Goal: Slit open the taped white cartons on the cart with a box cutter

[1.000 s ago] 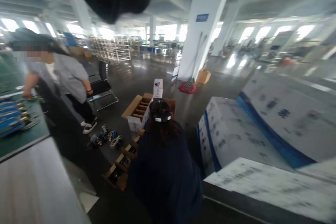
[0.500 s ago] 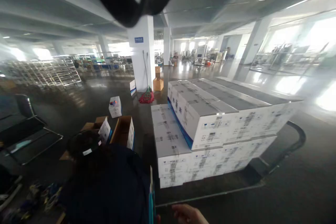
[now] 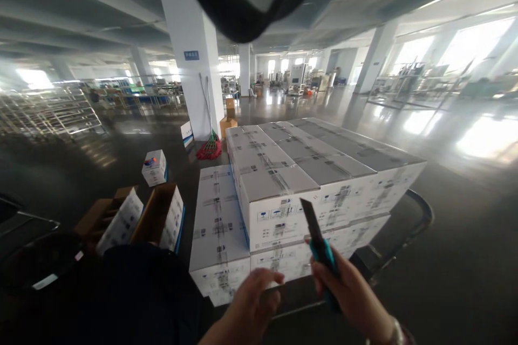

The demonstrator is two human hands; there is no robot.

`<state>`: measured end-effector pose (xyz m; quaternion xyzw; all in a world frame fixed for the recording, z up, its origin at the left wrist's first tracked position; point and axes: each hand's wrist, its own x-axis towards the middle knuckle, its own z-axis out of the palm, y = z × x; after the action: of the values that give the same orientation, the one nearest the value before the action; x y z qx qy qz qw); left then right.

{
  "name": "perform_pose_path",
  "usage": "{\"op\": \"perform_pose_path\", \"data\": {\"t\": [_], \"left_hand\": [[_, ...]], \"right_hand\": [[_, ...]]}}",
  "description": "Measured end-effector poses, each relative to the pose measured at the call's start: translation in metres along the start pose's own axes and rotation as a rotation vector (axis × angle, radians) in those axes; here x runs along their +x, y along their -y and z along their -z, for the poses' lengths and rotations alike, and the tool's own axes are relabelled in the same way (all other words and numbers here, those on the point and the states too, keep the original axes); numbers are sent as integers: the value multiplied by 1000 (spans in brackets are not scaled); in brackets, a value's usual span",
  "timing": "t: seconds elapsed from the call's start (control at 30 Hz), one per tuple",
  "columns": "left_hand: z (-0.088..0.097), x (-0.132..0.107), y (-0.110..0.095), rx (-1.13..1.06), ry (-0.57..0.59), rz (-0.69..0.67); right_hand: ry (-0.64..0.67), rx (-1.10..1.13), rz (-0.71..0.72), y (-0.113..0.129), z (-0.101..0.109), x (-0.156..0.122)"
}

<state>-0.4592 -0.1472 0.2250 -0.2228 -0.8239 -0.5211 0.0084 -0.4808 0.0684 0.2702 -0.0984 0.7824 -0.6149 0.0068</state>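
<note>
My right hand (image 3: 354, 299) grips a teal-handled utility knife (image 3: 321, 250) with its dark blade pointing up. My left hand (image 3: 251, 307) is raised beside it, fingers curled, holding nothing that I can see. Both hands hover in front of a stack of white printed cartons (image 3: 299, 188) on a low cart (image 3: 416, 213). A person in a dark top (image 3: 121, 296) crouches at my lower left.
Open brown cartons (image 3: 156, 215) and a small white box (image 3: 154, 167) lie on the floor at left. A white pillar (image 3: 194, 48) with a red mop (image 3: 209, 146) stands behind. Metal racks (image 3: 48, 110) line the far left. Glossy floor stretches right.
My view has swung right from the crouching person to the carton stack. Both hands have come up into view, the right one holding the knife.
</note>
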Motion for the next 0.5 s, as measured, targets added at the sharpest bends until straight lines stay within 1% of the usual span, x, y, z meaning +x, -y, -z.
{"op": "perform_pose_path", "data": {"t": [0.03, 0.07, 0.1, 0.13, 0.17, 0.2, 0.27, 0.33, 0.4, 0.43, 0.47, 0.5], "left_hand": [[13, 15, 4, 109, -105, -83], [27, 32, 8, 232, -218, -179], [40, 48, 12, 351, -322, -283], [53, 65, 16, 448, -405, -379], [64, 82, 20, 511, -456, -456], [72, 97, 25, 549, -480, -515], [81, 124, 40, 563, -465, -594], [77, 143, 64, 513, -423, -651], [61, 154, 95, 432, -385, -701], [51, 157, 110, 411, -343, -731], [39, 158, 123, 368, -287, -699], [28, 158, 133, 286, -166, -573]], "right_hand": [[20, -120, 21, 9, 20, 16], [-17, -223, 44, 20, 38, 34], [-20, -315, 73, 33, 52, 54], [-4, -398, 94, 49, 63, 75], [27, -480, 100, 65, 69, 98], [56, -559, 104, 82, 72, 123], [108, -729, 98, 114, 65, 178], [149, -877, 99, 140, 46, 240], [156, -1025, 44, 154, 22, 306], [168, -1098, 14, 157, 10, 340], [164, -1182, -13, 157, -2, 372], [178, -1248, -34, 156, -14, 403]]}}
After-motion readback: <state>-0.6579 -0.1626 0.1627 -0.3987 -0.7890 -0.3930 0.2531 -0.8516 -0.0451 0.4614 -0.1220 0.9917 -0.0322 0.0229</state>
